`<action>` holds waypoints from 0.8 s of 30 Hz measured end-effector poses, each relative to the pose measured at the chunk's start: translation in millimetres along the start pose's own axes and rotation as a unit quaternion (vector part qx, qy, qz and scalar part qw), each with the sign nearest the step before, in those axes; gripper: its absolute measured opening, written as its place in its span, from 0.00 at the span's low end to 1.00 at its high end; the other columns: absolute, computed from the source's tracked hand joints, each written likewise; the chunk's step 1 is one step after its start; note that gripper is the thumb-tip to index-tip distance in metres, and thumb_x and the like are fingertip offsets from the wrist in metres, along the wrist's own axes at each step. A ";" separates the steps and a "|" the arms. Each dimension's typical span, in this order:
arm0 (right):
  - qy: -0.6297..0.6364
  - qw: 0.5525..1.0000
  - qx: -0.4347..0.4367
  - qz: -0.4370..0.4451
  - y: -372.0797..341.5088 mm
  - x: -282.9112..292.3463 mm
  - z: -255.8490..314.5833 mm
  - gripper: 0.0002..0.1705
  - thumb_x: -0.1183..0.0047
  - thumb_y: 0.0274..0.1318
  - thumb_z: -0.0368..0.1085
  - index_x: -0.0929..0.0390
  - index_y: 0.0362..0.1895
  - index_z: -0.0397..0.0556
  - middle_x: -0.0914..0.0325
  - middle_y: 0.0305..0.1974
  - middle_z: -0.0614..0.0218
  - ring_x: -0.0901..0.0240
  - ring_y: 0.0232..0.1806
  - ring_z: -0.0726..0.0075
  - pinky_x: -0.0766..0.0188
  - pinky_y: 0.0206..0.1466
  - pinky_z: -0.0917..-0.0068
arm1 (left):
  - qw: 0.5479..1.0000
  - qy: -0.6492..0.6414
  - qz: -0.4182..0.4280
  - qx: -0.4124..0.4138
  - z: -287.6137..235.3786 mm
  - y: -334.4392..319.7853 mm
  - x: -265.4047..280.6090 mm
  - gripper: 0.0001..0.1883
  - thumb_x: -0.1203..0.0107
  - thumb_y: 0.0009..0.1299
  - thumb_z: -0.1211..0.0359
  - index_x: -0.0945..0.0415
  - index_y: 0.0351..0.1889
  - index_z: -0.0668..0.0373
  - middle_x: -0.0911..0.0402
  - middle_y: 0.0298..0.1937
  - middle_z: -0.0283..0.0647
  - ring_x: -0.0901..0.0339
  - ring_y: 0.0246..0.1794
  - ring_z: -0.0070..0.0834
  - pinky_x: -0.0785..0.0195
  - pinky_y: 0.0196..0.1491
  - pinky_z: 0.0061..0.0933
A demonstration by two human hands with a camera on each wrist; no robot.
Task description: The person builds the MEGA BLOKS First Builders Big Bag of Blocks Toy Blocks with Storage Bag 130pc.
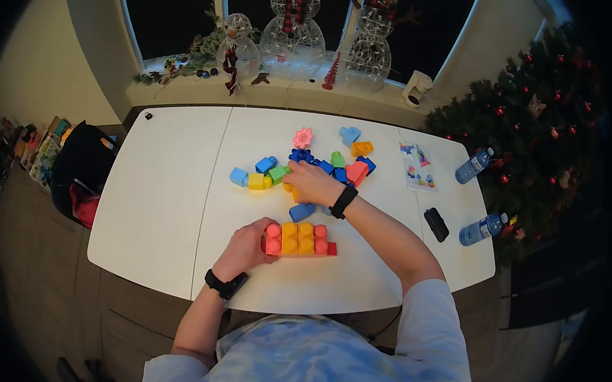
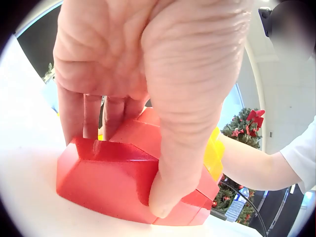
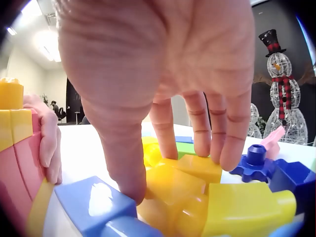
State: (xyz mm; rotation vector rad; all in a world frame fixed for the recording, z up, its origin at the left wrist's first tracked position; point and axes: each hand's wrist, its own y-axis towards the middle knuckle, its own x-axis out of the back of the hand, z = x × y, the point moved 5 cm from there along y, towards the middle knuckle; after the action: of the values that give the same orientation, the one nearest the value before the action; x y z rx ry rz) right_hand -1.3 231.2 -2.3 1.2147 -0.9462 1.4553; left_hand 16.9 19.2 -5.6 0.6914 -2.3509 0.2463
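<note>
My left hand (image 1: 244, 250) grips the left end of a built stack of toy building blocks (image 1: 298, 240) near the table's front. That stack has red and pink blocks with yellow ones on top; in the left wrist view the thumb presses a red block (image 2: 103, 180). My right hand (image 1: 311, 184) reaches into the loose blocks, thumb and fingers on either side of an orange-yellow block (image 3: 173, 185). Around it lie a blue block (image 3: 94, 200), a yellow block (image 3: 239, 205) and a dark blue gear piece (image 3: 254, 165). The palm hides part of this block from above.
More blocks spread behind the right hand, among them a pink gear piece (image 1: 303, 137) and an orange block (image 1: 362, 148). At the right are a picture sheet (image 1: 420, 167), a black case (image 1: 436, 225) and two water bottles (image 1: 473, 166). A decorated tree (image 1: 522, 127) stands beyond.
</note>
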 end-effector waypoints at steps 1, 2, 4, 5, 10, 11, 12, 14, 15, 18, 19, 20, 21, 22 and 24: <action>-0.009 1.000 0.001 -0.021 -2.4 1.6 -1.1 0.19 0.33 0.43 0.30 0.17 0.44 0.51 0.28 0.49 0.57 0.26 0.53 0.49 0.23 0.53 0.55 | 1.000 -0.002 0.001 -0.002 0.0 0.3 -0.2 0.34 0.23 0.48 0.71 0.24 0.56 0.60 0.15 0.49 0.48 0.15 0.49 0.45 0.21 0.55 0.38; -0.019 0.999 0.002 -0.042 -5.2 3.7 -2.6 0.13 0.38 0.48 0.27 0.17 0.40 0.50 0.28 0.50 0.55 0.24 0.51 0.48 0.22 0.51 0.54 | 1.000 -0.007 -0.001 -0.002 0.7 0.3 0.1 0.34 0.23 0.48 0.71 0.24 0.56 0.60 0.15 0.49 0.48 0.15 0.49 0.45 0.20 0.55 0.38; -0.003 0.999 -0.020 -0.036 -13.6 7.5 -8.8 0.09 0.42 0.50 0.25 0.19 0.37 0.49 0.26 0.47 0.54 0.22 0.49 0.47 0.22 0.50 0.54 | 1.000 -0.013 -0.002 -0.003 1.1 -0.2 -0.6 0.34 0.23 0.48 0.71 0.24 0.55 0.60 0.15 0.49 0.48 0.15 0.48 0.45 0.20 0.55 0.37; 0.012 0.999 -0.034 -0.004 -17.4 8.3 -11.5 0.08 0.41 0.50 0.26 0.19 0.37 0.49 0.26 0.44 0.55 0.22 0.49 0.48 0.22 0.50 0.54 | 1.000 -0.017 -0.001 0.004 1.7 -0.4 -1.0 0.34 0.23 0.49 0.71 0.24 0.55 0.60 0.14 0.49 0.48 0.14 0.48 0.44 0.20 0.55 0.37; 0.133 0.986 -0.058 -0.078 -38.4 34.5 -33.8 0.12 0.35 0.48 0.32 0.18 0.39 0.49 0.21 0.43 0.56 0.21 0.47 0.48 0.23 0.49 0.58 | 1.000 -0.006 -0.004 0.013 -1.2 -1.6 0.1 0.34 0.23 0.49 0.72 0.24 0.56 0.60 0.14 0.49 0.47 0.14 0.49 0.43 0.19 0.55 0.37; 0.132 0.986 -0.060 -0.078 -41.5 45.3 -38.3 0.12 0.35 0.48 0.32 0.18 0.39 0.49 0.21 0.43 0.56 0.21 0.47 0.48 0.23 0.49 0.58 | 1.000 -0.008 -0.007 0.006 1.0 -1.3 -0.9 0.34 0.24 0.49 0.72 0.24 0.56 0.60 0.14 0.49 0.48 0.14 0.49 0.43 0.19 0.54 0.36; 0.146 0.977 -0.109 -0.110 -45.6 62.0 -51.7 0.11 0.35 0.50 0.33 0.17 0.41 0.48 0.20 0.43 0.57 0.20 0.46 0.52 0.22 0.48 0.60 | 1.000 -0.010 -0.010 -0.001 2.2 -0.6 -1.6 0.34 0.24 0.49 0.72 0.24 0.56 0.60 0.14 0.49 0.48 0.14 0.49 0.42 0.19 0.54 0.36; 0.173 0.947 -0.209 -0.172 -57.3 91.2 -77.7 0.11 0.36 0.55 0.34 0.15 0.44 0.47 0.16 0.43 0.60 0.19 0.43 0.60 0.21 0.47 0.63 | 1.000 -0.014 -0.004 0.006 0.7 -0.4 -0.7 0.33 0.24 0.49 0.72 0.24 0.56 0.60 0.15 0.49 0.48 0.14 0.49 0.42 0.19 0.54 0.36; 0.173 0.946 -0.213 -0.173 -62.0 97.5 -85.9 0.11 0.36 0.55 0.34 0.15 0.44 0.47 0.16 0.43 0.60 0.19 0.43 0.60 0.21 0.47 0.63 | 1.000 -0.015 0.000 0.013 0.5 -0.3 -0.4 0.33 0.24 0.49 0.72 0.25 0.56 0.61 0.15 0.49 0.48 0.14 0.49 0.42 0.19 0.55 0.36; 0.158 0.942 -0.228 -0.189 -73.3 105.2 -95.6 0.13 0.34 0.54 0.34 0.15 0.44 0.46 0.16 0.43 0.60 0.18 0.41 0.64 0.20 0.45 0.64 | 1.000 -0.020 -0.011 0.002 0.7 -0.6 -0.1 0.33 0.24 0.49 0.73 0.25 0.55 0.61 0.15 0.49 0.48 0.14 0.48 0.42 0.19 0.55 0.36; 0.152 0.953 -0.221 -0.141 -73.0 103.3 -83.2 0.15 0.33 0.52 0.34 0.15 0.46 0.46 0.16 0.45 0.60 0.19 0.45 0.62 0.21 0.48 0.64 | 1.000 -0.021 -0.008 0.003 2.4 -0.5 -1.3 0.33 0.24 0.49 0.73 0.25 0.55 0.61 0.15 0.49 0.48 0.14 0.48 0.42 0.19 0.55 0.36; 0.146 0.961 -0.214 -0.093 -72.4 96.1 -72.7 0.18 0.31 0.50 0.35 0.16 0.47 0.46 0.16 0.47 0.61 0.20 0.48 0.60 0.22 0.51 0.64 | 0.999 -0.033 -0.012 0.002 4.7 0.0 -2.3 0.32 0.24 0.49 0.71 0.25 0.54 0.59 0.15 0.48 0.47 0.15 0.47 0.45 0.20 0.53 0.39; 0.148 0.961 -0.216 -0.091 -73.1 82.4 -66.6 0.18 0.31 0.50 0.35 0.16 0.47 0.46 0.16 0.47 0.61 0.20 0.48 0.60 0.22 0.51 0.64 | 0.999 -0.044 -0.017 0.002 6.7 0.1 -3.4 0.32 0.24 0.48 0.69 0.25 0.53 0.56 0.14 0.46 0.47 0.17 0.46 0.49 0.22 0.51 0.42; 0.108 0.977 -0.161 -0.085 -71.3 62.7 -55.7 0.21 0.30 0.48 0.37 0.16 0.49 0.47 0.17 0.48 0.61 0.22 0.51 0.58 0.24 0.55 0.63 | 0.999 -0.044 -0.016 0.005 8.0 0.0 -4.7 0.32 0.24 0.48 0.69 0.25 0.53 0.56 0.14 0.46 0.47 0.17 0.46 0.49 0.22 0.51 0.42; 0.071 0.989 -0.101 -0.078 -65.1 35.9 -37.1 0.24 0.28 0.46 0.38 0.16 0.50 0.48 0.18 0.49 0.62 0.24 0.54 0.55 0.27 0.58 0.62 | 0.999 -0.029 -0.022 -0.001 8.5 -0.1 -3.9 0.32 0.24 0.48 0.68 0.25 0.53 0.56 0.14 0.46 0.47 0.16 0.46 0.48 0.22 0.50 0.42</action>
State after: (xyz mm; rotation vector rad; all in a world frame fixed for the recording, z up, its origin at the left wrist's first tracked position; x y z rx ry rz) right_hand 53.4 287.9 24.0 1.0001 -0.8594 1.2710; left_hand 14.7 17.8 -14.6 0.7574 -2.3877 0.2067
